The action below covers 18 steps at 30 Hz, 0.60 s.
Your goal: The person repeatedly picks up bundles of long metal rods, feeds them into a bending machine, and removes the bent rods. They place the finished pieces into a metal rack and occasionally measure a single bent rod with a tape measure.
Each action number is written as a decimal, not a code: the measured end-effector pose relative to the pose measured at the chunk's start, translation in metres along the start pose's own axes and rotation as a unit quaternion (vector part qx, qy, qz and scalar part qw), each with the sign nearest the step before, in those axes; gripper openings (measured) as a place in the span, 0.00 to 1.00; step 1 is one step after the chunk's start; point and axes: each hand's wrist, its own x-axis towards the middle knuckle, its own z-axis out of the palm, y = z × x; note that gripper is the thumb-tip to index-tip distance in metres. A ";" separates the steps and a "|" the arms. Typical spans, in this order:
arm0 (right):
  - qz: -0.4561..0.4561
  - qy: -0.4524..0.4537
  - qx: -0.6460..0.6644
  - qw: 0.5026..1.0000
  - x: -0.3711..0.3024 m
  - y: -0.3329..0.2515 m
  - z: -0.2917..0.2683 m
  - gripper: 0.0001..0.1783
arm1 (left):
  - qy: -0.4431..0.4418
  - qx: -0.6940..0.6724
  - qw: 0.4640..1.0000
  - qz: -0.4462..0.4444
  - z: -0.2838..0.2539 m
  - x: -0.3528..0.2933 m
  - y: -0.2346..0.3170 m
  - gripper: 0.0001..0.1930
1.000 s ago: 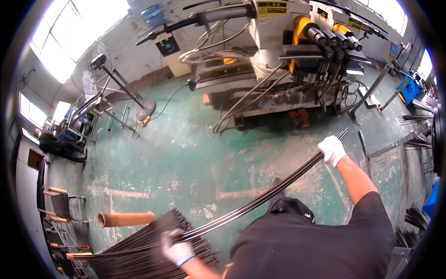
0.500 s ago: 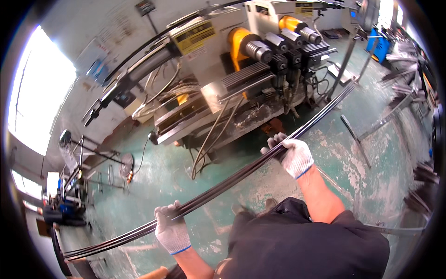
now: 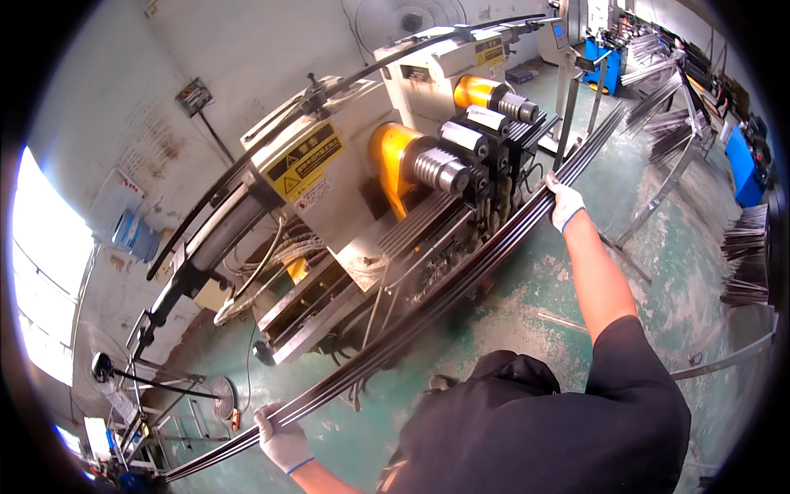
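Observation:
A bundle of several long, thin dark metal strips (image 3: 411,318) runs slantwise across the view, from low left to far right. My left hand (image 3: 284,440), in a whitish knit glove, grips the bundle near its left end. Farther along, toward the right end, my gloved right hand (image 3: 564,202) is closed round the same strips with that arm stretched out. Beyond the bundle stands a light-coloured machine (image 3: 329,198) with yellow arms and ridged metal rollers (image 3: 441,170). The strips pass in front of its bed and hide part of its lower side.
A thin-legged metal stand (image 3: 177,387) is at the left. On the right, stacks of metal strips (image 3: 665,132) lie on a rack, near blue machines (image 3: 745,165). A metal rail (image 3: 658,198) slants over the worn green floor (image 3: 510,329). A fan (image 3: 407,20) is on the far wall.
Both hands have raised the strips and carried them forward, nearer the machine. My right arm has straightened outward. The view has shifted, so the machine appears closer.

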 end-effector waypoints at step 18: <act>0.087 -0.101 0.027 0.991 0.149 0.015 0.082 0.10 | 0.125 0.001 0.985 -0.122 0.155 0.097 -0.180 0.11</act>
